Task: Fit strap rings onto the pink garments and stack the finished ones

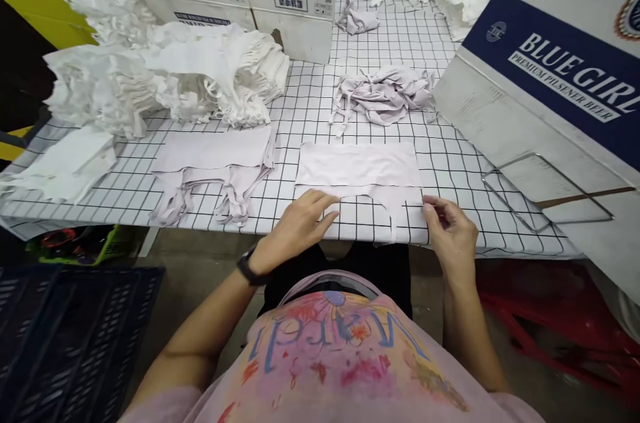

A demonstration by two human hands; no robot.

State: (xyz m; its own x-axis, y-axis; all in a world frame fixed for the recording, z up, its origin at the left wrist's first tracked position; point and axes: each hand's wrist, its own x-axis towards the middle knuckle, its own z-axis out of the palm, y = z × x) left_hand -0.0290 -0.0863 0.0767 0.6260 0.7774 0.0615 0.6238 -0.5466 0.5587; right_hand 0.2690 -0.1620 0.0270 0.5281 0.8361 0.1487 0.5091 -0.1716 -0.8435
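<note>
A pale lilac strappy garment (359,166) lies flat on the table in front of me, its wide band away from me and a strap hanging toward the near edge. My left hand (306,220), with a dark wristband, rests over its lower left part, thumb and fingers apart; the strap beneath is mostly hidden. Just off the lower right corner is my right hand (453,226), fingers loosely bent, thumb and forefinger slightly apart, no cloth visible between them. To the left lies a neat stack of similar lilac garments (213,151). Beyond the flat piece sits a crumpled lilac heap (387,95).
White garment piles (215,66) fill the back left, before a white carton (300,16). A Blue Girl beer carton (555,76) leans at right, near a bent metal wire frame (575,210). A red stool (555,330) and dark crate (65,336) stand below the checked tabletop (310,103).
</note>
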